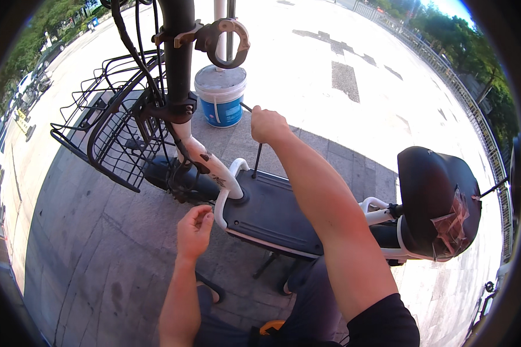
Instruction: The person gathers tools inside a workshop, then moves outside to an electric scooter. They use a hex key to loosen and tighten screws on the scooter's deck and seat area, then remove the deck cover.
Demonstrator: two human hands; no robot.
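An electric scooter with a white frame [228, 184] and a flat dark footboard [272, 211] stands before me. My right hand [268, 124] is closed in a fist around a black hex key [258, 161]. The key's shaft runs down to the footboard's far edge, beside the white loop, and another end pokes out left of the fist. What its tip meets is too small to tell. My left hand [194, 231] hovers at the near side of the footboard, by the white tube, thumb and fingers curled together. Anything between those fingers is hidden.
A black wire basket [118, 136] hangs at the scooter's front, left of the black steering column [176, 58] with its cables and round holder [230, 43]. Beyond stands a lidded blue and white bucket [220, 104]. The black seat [434, 199] rises at right.
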